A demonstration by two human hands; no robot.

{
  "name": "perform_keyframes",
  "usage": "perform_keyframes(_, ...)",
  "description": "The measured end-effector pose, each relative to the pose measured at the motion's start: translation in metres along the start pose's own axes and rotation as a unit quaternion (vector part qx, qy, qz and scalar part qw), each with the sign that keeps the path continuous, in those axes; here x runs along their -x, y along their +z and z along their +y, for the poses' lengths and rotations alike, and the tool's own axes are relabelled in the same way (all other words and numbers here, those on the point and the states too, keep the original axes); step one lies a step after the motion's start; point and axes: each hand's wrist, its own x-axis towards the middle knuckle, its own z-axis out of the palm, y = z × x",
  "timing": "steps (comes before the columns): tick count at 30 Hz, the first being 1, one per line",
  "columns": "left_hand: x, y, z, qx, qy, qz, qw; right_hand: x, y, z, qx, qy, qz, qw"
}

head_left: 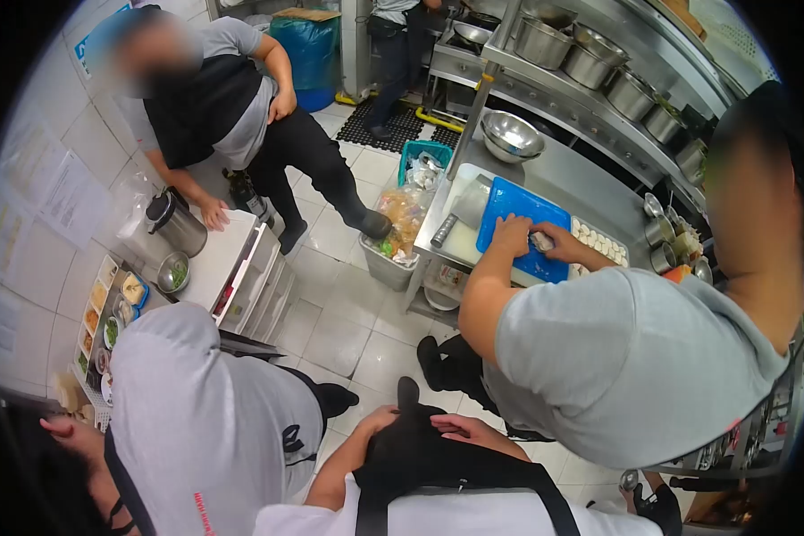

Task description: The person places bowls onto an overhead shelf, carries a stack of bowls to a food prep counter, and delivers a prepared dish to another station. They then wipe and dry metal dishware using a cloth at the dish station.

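Observation:
My left hand (380,418) lies against the side of my black apron (411,447), and its fingers are too hidden to make out. On the apron's other side my right hand (473,431) rests open, fingers stretched flat, with nothing in it. Just beyond my hands a dark shoe (407,393) is on the tiled floor. To the right a co-worker in a grey shirt (625,357) bends over a blue cutting board (529,223), both hands on a small pale piece of food (541,241).
Close on my left stands another grey-shirted person (196,429). A third person (232,98) rests a foot on a full waste bin (391,266). White drawers (259,286) stand at the left, and a steel counter (590,179) with pots on a shelf (545,43) is at the right.

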Motion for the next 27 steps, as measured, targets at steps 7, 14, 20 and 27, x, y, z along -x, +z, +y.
perform_keyframes(7, -0.021, -0.059, 0.017, 0.080, -0.083, 0.138, 0.984, -0.002, -0.031, -0.024, -0.031, -0.064, 0.047, 0.996)
perform_keyframes(14, -0.085, -0.090, 0.077, -0.204, -0.005, 0.155, 0.967, -0.041, -0.054, 0.024, 0.104, -0.134, 0.088, 0.981)
perform_keyframes(20, -0.154, -0.136, 0.132, -0.413, 0.029, -0.111, 0.903, -0.072, -0.063, -0.023, 0.061, -0.108, 0.212, 0.969)
perform_keyframes(27, -0.205, -0.166, 0.246, -0.445, 0.070, -0.325, 0.832, -0.169, -0.084, -0.071, -0.026, -0.017, 0.312, 0.950)
